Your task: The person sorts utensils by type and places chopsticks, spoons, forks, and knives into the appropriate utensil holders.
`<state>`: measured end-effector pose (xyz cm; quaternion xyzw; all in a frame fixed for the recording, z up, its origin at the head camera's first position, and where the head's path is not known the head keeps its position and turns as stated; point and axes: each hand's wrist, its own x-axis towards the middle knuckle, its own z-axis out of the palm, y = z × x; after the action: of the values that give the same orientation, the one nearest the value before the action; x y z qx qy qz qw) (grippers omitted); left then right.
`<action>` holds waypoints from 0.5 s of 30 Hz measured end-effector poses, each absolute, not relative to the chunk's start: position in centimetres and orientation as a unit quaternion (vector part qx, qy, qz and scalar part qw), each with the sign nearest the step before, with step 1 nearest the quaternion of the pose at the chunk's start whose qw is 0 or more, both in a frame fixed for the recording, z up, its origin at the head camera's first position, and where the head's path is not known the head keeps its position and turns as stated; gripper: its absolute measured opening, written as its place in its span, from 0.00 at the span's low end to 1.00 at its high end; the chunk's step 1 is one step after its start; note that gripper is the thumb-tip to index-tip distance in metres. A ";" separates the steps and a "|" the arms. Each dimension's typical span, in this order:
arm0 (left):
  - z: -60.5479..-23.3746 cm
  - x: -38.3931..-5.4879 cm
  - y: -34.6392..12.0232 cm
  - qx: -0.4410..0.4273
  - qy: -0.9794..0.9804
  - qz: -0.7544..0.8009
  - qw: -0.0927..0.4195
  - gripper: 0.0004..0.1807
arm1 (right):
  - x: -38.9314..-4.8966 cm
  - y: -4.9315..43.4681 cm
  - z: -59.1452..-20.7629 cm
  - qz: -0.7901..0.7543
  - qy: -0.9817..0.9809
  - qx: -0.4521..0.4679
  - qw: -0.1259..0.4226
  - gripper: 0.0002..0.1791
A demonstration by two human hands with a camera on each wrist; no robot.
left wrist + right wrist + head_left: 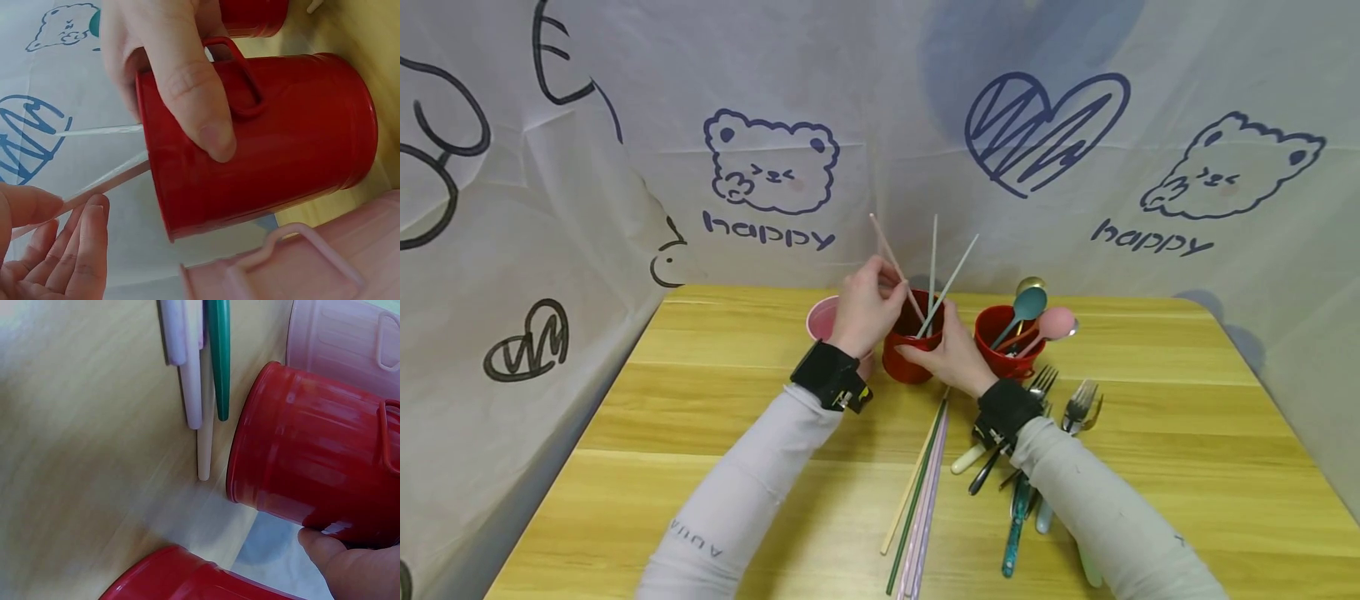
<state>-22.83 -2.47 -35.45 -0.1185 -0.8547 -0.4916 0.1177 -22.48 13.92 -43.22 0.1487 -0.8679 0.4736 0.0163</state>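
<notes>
My left hand point(867, 310) pinches a pink chopstick point(886, 242) between thumb and fingers, its lower end inside the middle red cup point(904, 364). Two pale chopsticks point(933, 250) lean in the same cup and stick out above its rim. From the other side, my right hand point(957, 350) grips that cup, its thumb point(215, 140) lying over the rim near the small looped handle in the left wrist view. A pink cup point(820, 318), partly hidden by the left hand, stands beside the red one.
A second red cup point(987, 327) on the right holds several spoons, including a teal one point(1028, 303) and a pink one point(1056, 322). Several chopsticks point(916, 500) lie in front of the middle cup. Forks point(1079, 403) and other cutlery lie around and under the right forearm. A drawn-on white sheet point(902, 108) hangs behind the table.
</notes>
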 end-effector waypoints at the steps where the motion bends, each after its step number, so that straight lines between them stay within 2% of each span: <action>1: -35.5 -22.9 -2.4 -0.118 -0.857 -0.488 0.115 0.08 | -22.5 13.9 -43.2 0.474 -0.868 0.147 0.012 0.46; 5: -35.5 -23.0 -2.4 -0.114 -0.873 -0.460 0.110 0.12 | -22.5 13.9 -43.2 0.478 -0.866 0.150 0.009 0.46; 9: -35.3 -23.1 -2.6 -0.112 -0.890 -0.423 0.131 0.15 | -22.5 13.9 -43.3 0.476 -0.866 0.154 0.015 0.49; 15: -35.2 -22.4 -3.4 -0.123 -0.898 -0.398 0.140 0.11 | -22.5 13.9 -43.2 0.474 -0.868 0.148 0.017 0.48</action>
<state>-22.40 -3.42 -35.20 -0.1232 -0.8984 -0.3977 0.1400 -22.55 13.90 -43.21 0.1476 -0.8680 0.4739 0.0167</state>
